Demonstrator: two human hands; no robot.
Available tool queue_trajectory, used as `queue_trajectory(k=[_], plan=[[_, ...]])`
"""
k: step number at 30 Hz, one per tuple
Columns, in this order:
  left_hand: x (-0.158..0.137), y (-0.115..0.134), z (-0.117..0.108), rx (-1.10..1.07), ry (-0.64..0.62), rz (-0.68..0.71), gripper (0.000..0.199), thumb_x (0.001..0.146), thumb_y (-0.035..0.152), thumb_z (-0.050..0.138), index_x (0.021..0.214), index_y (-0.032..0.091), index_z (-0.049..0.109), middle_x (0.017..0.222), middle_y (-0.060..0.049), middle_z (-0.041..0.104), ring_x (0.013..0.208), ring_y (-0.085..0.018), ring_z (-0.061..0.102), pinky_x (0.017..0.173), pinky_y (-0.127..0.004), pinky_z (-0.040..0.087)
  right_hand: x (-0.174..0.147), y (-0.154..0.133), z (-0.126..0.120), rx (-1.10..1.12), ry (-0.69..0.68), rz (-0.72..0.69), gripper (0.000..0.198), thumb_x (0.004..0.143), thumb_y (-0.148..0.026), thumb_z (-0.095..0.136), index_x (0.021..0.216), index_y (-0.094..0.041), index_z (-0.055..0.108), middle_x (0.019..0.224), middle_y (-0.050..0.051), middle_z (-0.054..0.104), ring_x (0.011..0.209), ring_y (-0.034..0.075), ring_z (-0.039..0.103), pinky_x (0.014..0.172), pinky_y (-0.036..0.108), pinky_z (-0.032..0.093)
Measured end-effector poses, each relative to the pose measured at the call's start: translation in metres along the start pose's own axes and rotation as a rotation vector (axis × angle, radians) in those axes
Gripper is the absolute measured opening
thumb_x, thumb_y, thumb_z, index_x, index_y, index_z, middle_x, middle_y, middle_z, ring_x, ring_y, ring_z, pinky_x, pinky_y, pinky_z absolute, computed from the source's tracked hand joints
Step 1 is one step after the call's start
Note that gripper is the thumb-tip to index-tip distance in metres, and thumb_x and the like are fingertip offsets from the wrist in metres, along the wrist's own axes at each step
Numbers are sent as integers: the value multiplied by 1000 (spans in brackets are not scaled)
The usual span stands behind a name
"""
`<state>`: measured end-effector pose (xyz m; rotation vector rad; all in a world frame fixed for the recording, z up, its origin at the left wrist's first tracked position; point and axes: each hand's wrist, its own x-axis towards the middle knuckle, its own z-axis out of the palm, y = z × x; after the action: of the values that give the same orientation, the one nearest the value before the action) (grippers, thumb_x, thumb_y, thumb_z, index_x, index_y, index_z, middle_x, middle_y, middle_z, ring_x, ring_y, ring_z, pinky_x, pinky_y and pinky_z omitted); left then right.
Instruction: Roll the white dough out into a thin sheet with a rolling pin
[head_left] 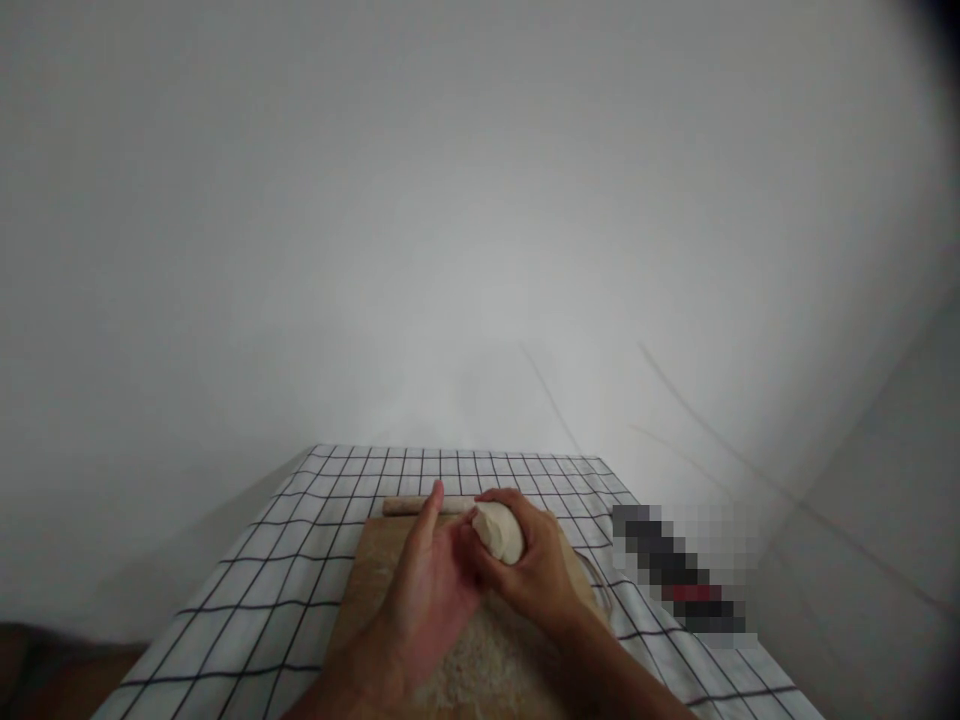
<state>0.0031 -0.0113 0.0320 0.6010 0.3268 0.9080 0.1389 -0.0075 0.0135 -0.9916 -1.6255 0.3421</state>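
A pale lump of dough (500, 533) is held above the wooden board, its left side pulled to a rough edge. My right hand (532, 565) wraps its fingers and thumb round the dough. Beside it, my left hand (435, 590) is open, with the thumb pointing up and the palm turned toward the dough. The left fingertips lie partly hidden behind the right hand, close to the dough's left edge. Below both hands is the wooden board (367, 570), dusted with flour.
Behind the board lies a rolling pin (405, 506), its right part hidden by my hands. A white cloth with black grid lines (277, 560) covers the table. At the right edge is a pixelated dark patch (675, 570). A plain wall (480, 250) rises behind the table.
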Motion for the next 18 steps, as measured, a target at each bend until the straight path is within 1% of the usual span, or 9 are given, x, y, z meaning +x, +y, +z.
queue_trajectory(k=[3, 5, 8, 9, 11, 12, 14, 16, 18], plan=[[10, -10, -9, 27, 45, 18, 50, 93, 62, 59, 107, 16, 72, 115, -13, 74, 114, -31, 67, 93, -40, 54, 4, -3, 1, 141, 35, 106, 15, 76, -30, 75, 82, -21, 65, 67, -3, 62, 57, 13, 56, 53, 24, 45], [16, -17, -15, 81, 135, 73, 52, 89, 63, 65, 115, 19, 70, 125, -12, 72, 123, -33, 63, 97, -41, 53, 5, -7, 5, 249, 46, 184, 18, 74, -30, 78, 75, -20, 63, 63, -5, 58, 55, 12, 52, 50, 23, 42], [16, -24, -17, 280, 292, 327, 59, 86, 65, 68, 131, 26, 66, 148, -7, 60, 144, -31, 47, 116, -41, 40, 0, -15, 20, 441, 87, 362, 24, 81, -41, 77, 79, -20, 66, 66, -3, 62, 59, 14, 57, 54, 24, 46], [14, -25, -16, 374, 334, 422, 60, 88, 66, 67, 134, 28, 65, 153, -5, 55, 148, -29, 41, 121, -41, 34, -3, -17, 26, 509, 102, 410, 27, 84, -47, 75, 86, -20, 70, 73, -1, 67, 66, 16, 62, 60, 26, 51], [7, -25, -10, 550, 383, 554, 60, 91, 65, 63, 139, 29, 62, 158, -5, 50, 151, -29, 36, 125, -42, 28, -9, -18, 38, 642, 135, 476, 42, 91, -61, 65, 108, -23, 73, 102, 4, 75, 97, 22, 69, 85, 33, 56], [3, -25, -7, 619, 387, 586, 59, 92, 64, 62, 139, 28, 62, 157, -7, 51, 150, -29, 38, 124, -43, 29, -12, -17, 42, 697, 147, 499, 50, 92, -67, 60, 118, -26, 72, 118, 5, 73, 117, 24, 65, 100, 37, 52], [-4, -24, 0, 725, 354, 615, 56, 93, 60, 63, 135, 24, 65, 149, -12, 59, 142, -31, 49, 119, -44, 38, -15, -13, 47, 769, 175, 547, 62, 91, -76, 53, 132, -31, 68, 142, 3, 63, 144, 25, 45, 120, 43, 35], [-8, -24, 7, 808, 327, 663, 50, 93, 58, 64, 127, 22, 69, 138, -14, 67, 131, -31, 60, 110, -42, 47, -15, -9, 47, 792, 199, 579, 70, 88, -80, 53, 140, -34, 62, 152, 1, 56, 151, 25, 34, 125, 45, 25], [-9, -21, 13, 859, 340, 726, 46, 91, 57, 67, 121, 22, 72, 130, -12, 71, 125, -30, 63, 105, -40, 50, -13, -7, 46, 803, 198, 580, 76, 87, -81, 53, 148, -35, 54, 153, 1, 54, 149, 26, 39, 125, 48, 27]])
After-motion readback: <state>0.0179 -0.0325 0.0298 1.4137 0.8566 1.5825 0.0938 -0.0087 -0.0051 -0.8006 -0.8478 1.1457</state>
